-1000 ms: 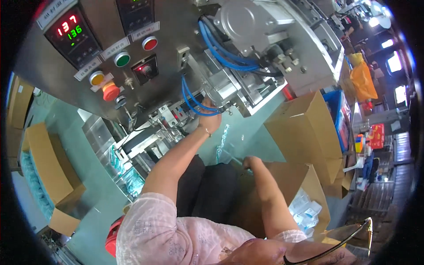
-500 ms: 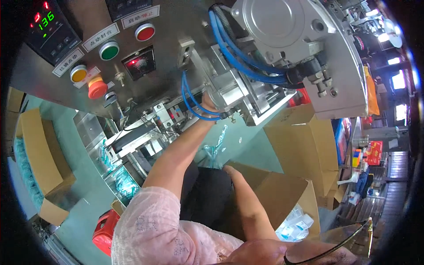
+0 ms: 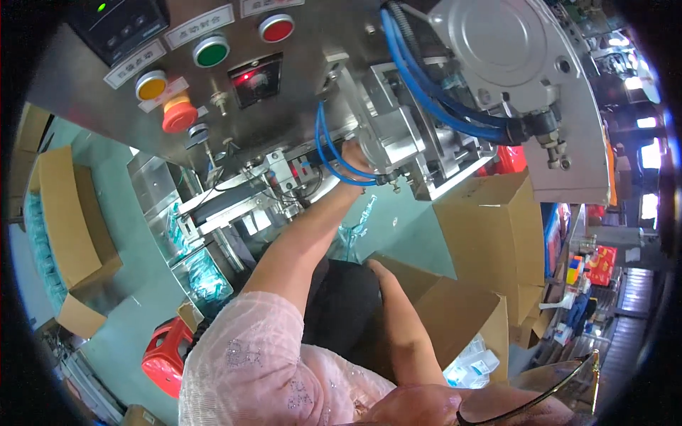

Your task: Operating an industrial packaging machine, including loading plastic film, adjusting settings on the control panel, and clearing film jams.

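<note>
My left arm reaches up and forward to the metal machine, and my left hand (image 3: 351, 153) is at the metal block (image 3: 393, 145) behind the blue air hoses (image 3: 337, 162). Its fingers are hidden there, so what it touches does not show. My right hand (image 3: 376, 267) is low, beside my dark-clothed knee and at the edge of an open cardboard box (image 3: 465, 302). Its fingers are out of sight too. Between the two arms, clear and teal plastic film (image 3: 349, 240) hangs below the machine.
Coloured push buttons (image 3: 211, 51) and a red emergency knob (image 3: 180, 116) stick out of the panel. At left, a metal tray (image 3: 202, 275) holds teal packets, near a cardboard box (image 3: 67, 213) and a red stool (image 3: 167, 357). Clear plastic pieces (image 3: 472, 363) lie in the right box.
The whole view has shifted, so the machine and panel sit farther right and higher in the picture. Both hands stay at nearly the same places against the machine and the box.
</note>
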`<state>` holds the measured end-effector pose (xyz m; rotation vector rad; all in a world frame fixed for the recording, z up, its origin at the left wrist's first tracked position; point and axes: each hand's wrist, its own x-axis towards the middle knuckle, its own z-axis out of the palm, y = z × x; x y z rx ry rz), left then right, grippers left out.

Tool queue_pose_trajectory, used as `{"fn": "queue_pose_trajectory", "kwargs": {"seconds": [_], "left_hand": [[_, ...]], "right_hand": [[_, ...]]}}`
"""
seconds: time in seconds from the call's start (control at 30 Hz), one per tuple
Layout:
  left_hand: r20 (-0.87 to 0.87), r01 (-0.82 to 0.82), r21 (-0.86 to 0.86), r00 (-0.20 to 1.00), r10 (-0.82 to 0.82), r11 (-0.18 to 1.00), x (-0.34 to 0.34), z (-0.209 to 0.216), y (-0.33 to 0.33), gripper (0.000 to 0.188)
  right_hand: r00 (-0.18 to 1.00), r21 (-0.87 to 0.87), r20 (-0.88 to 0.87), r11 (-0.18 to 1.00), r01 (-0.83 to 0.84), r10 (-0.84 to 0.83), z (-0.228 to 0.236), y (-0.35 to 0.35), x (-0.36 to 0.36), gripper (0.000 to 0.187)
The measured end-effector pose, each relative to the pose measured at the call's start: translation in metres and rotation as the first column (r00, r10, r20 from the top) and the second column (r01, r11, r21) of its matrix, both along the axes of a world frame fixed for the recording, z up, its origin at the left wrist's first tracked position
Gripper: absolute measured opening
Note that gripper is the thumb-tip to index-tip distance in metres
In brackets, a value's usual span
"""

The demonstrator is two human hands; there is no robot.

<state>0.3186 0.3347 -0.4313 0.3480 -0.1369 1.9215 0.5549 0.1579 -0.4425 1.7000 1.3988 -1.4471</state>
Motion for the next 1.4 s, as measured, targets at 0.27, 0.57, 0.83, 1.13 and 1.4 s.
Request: {"fn": "queue_pose_trajectory", "kwargs": {"seconds": [0.27, 0.57, 0.83, 1.13, 1.4], "left_hand": [[-0.884, -0.876, 0.266, -0.388, -0.260, 0.403, -0.020, 0.035, -0.038, 0.062], [-0.794, -0.771, -0.129, -0.297, -0.531, 0.624, -0.030, 0.095, -0.044, 0.033], [-0.925, -0.853, 0.104, -0.272, -0.265, 0.511, -0.028, 0.026, -0.027, 0.041], [-0.730, -0.747, 0.261, -0.567, -0.382, 0.611, -0.037, 0.072, -0.064, 0.019], [-0.827, -0.227, -0.562, 0.192, -0.529, 0.795, -0.001, 0.122, -0.214, 0.026]], "right_hand": [[0.940, -0.126, -0.131, 0.946, 0.300, -0.316, 0.028, 0.003, -0.034, 0.025], [0.988, -0.016, -0.039, 0.989, 0.150, -0.151, 0.011, 0.002, -0.022, 0.022], [0.907, 0.072, -0.111, 0.913, -0.401, 0.407, -0.009, 0.008, -0.008, 0.032], [0.918, 0.422, 0.131, 0.816, -0.394, 0.375, -0.034, 0.006, 0.005, 0.023], [0.965, 0.499, 0.202, 0.830, -0.248, 0.167, 0.068, 0.001, -0.022, 0.021]]}}
